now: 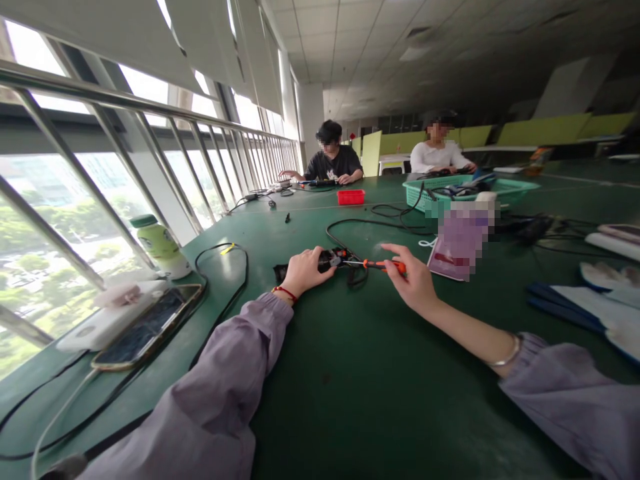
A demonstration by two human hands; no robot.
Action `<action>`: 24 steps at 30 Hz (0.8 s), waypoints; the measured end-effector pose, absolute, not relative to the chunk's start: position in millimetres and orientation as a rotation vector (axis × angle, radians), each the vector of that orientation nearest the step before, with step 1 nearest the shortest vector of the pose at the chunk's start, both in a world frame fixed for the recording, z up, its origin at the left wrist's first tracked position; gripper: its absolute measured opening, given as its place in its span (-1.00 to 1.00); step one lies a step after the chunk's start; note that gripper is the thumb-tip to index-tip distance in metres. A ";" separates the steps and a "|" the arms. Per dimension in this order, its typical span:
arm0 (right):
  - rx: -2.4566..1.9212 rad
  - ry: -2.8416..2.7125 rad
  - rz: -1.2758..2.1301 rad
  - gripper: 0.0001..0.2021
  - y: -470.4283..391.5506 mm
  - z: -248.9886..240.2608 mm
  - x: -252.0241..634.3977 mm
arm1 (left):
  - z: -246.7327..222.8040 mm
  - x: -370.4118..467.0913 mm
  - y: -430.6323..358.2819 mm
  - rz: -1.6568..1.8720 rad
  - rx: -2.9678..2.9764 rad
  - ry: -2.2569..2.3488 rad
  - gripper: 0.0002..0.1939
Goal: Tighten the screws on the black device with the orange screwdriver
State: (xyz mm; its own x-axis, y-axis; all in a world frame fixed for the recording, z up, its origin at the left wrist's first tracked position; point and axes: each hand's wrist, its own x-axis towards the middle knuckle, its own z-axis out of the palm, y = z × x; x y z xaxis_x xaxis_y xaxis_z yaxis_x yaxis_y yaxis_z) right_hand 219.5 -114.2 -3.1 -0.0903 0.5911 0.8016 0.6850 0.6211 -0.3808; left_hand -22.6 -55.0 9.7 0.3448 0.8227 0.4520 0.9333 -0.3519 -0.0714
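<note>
**Screwdriver [384, 265] at black device [326, 257]**

Right hand [414, 281] closed on orange handle, one finger lifted, shaft lined up with device; tip contact too small to tell. Left hand [305, 273] clamped over device on green table [345, 373], presumably so it won't shift. Cord [350, 221] loops beyond. Red bin [351, 197], teal basket [419, 197] farther off, likely out of the way.

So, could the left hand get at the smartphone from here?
Probably yes: the smartphone lies uncovered to the left, and the black cable between lies low. The left hand, though, holds a black device and would likely have to release it first.
</note>
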 end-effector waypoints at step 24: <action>-0.916 -1.804 -0.173 -0.78 -110.8 -7.0 219.6 | 8.9 -23.7 -53.9 -0.484 -2.305 -1.564 -0.52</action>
State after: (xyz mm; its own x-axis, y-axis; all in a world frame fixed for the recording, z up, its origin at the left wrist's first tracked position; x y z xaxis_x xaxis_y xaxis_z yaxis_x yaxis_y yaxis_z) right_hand 219.6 -110.8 -7.0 -0.1497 0.5021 0.8517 0.6552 0.6955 -0.2949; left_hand -23.7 -53.9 8.9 0.3459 0.8269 0.4434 0.9328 -0.3540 -0.0675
